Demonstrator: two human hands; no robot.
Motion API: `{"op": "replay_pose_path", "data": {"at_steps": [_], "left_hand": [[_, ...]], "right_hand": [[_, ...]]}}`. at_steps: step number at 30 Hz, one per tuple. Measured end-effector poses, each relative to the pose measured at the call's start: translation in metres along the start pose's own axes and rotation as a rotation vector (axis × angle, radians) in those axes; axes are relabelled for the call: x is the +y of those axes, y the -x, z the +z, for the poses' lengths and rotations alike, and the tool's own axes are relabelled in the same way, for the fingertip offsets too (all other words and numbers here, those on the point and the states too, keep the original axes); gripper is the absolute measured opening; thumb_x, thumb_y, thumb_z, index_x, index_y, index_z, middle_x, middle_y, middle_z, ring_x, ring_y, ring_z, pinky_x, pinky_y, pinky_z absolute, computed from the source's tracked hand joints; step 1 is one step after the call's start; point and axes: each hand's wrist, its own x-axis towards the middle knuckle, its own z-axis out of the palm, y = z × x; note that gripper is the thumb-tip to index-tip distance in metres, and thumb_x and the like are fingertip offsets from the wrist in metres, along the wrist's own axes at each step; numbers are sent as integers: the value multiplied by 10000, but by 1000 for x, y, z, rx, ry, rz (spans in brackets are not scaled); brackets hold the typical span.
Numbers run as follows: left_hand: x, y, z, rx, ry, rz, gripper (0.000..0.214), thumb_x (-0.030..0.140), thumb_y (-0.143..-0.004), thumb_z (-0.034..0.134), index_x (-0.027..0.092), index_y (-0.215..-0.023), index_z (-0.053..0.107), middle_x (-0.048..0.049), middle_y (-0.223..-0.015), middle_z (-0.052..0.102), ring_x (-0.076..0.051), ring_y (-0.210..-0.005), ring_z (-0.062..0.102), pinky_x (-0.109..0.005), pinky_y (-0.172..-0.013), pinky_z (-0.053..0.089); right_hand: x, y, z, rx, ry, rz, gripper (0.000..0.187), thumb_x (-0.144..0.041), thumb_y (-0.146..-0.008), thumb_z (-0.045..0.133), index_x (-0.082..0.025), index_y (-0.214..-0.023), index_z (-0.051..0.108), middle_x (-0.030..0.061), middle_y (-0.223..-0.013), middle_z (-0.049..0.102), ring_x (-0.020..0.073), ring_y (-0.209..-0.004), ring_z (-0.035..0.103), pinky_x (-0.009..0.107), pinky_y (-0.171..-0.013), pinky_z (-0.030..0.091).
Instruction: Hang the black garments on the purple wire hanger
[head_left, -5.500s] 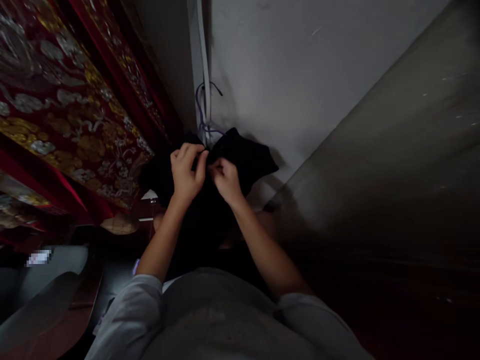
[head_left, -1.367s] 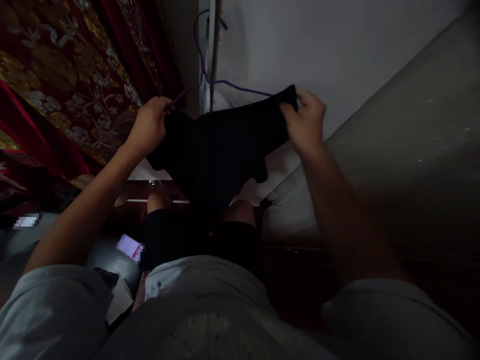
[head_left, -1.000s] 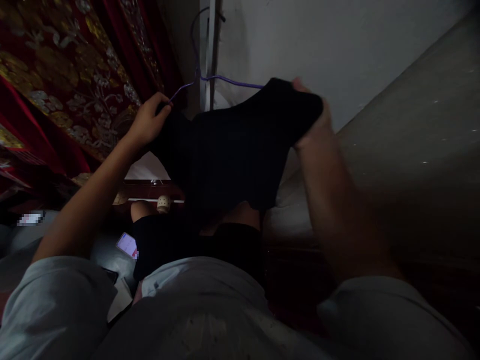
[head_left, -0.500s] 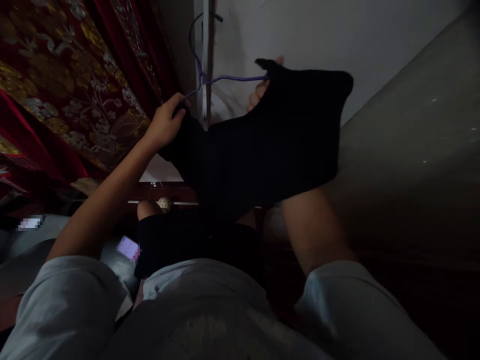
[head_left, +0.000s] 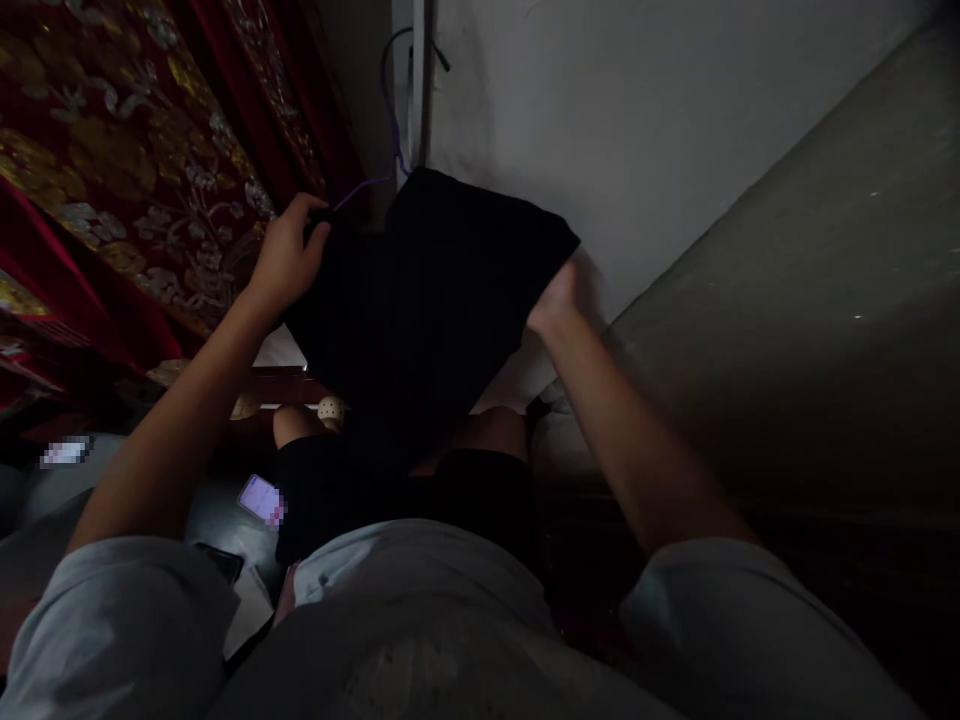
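A black garment (head_left: 442, 290) hangs on a purple wire hanger (head_left: 371, 180) whose hook goes up along a pale pipe in the wall corner. My left hand (head_left: 289, 255) is closed on the garment's left shoulder, at the hanger's left end. My right hand (head_left: 555, 300) is under the garment's right edge; its fingers are tucked in the cloth and mostly hidden. The cloth now covers the hanger's right arm.
A red and gold embroidered hanging (head_left: 127, 160) fills the upper left. The white wall (head_left: 637, 120) is behind, and a grey-green surface (head_left: 810, 300) slopes on the right. A lit phone (head_left: 261, 498) lies low left beside my legs.
The garment's right side, held high and spread half a second ago, has come down over the hanger's right arm. My right hand dropped to the garment's lower right edge. My left hand stayed.
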Motion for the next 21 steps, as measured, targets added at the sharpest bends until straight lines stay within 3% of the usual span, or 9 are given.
{"op": "replay_pose_path", "data": {"at_steps": [2, 5, 11, 13, 16, 19, 21], "left_hand": [[3, 1, -1, -29, -51, -55, 333, 463, -1034, 433, 237, -1207, 606, 12, -1220, 681, -175, -1119, 583, -347, -1047, 432], [16, -4, 2, -31, -102, -84, 219, 360, -1038, 453, 234, -1111, 616, 2, -1155, 685, -182, -1070, 581, -334, -1004, 415], [46, -35, 5, 41, -120, -88, 246, 319, -1067, 417, 213, -947, 605, 9, -1042, 683, -142, -961, 552, -282, -921, 394], [46, -43, 2, 79, -85, -78, 260, 298, -1044, 452, 180, -866, 600, 20, -955, 668, -109, -882, 523, -254, -866, 403], [33, -43, -5, 120, 39, -81, 234, 315, -997, 514, 156, -855, 610, 10, -884, 647, -109, -840, 509, -255, -791, 422], [18, -24, -12, 17, 117, -94, 263, 427, -1011, 490, 200, -996, 623, 15, -974, 678, -153, -908, 532, -316, -856, 455], [12, -8, -16, -91, 121, -91, 351, 517, -1035, 420, 235, -1050, 629, 27, -1012, 688, -171, -944, 533, -353, -920, 457]], "right_hand": [[-4, 1, -19, 67, -107, 7, 873, -923, -795, 148, -250, -969, 677, 90, -871, 705, 240, -1034, 615, 399, -852, 450], [-24, -8, -38, 148, -145, 12, 675, -865, -690, 456, -251, -867, 675, 90, -845, 706, 253, -1083, 619, 416, -860, 414], [-89, -18, -28, 216, -156, -30, 606, -805, -642, 472, -296, -941, 610, 106, -976, 693, 275, -1069, 592, 415, -828, 422], [-108, -3, -19, 209, -161, -59, 560, -813, -675, 519, -290, -873, 551, 102, -1000, 658, 257, -1000, 583, 386, -787, 435], [-125, 30, -9, 114, -177, -181, 560, -798, -742, 631, -248, -775, 528, 45, -808, 531, 182, -770, 514, 330, -691, 425], [-124, 60, -5, -28, 62, -282, 533, -699, -828, 677, -216, -655, 533, -8, -616, 371, 116, -581, 357, 298, -580, 343], [-116, 75, -7, -80, 266, -245, 455, -596, -845, 716, -217, -622, 600, -12, -557, 408, 108, -540, 351, 296, -542, 316]]}}
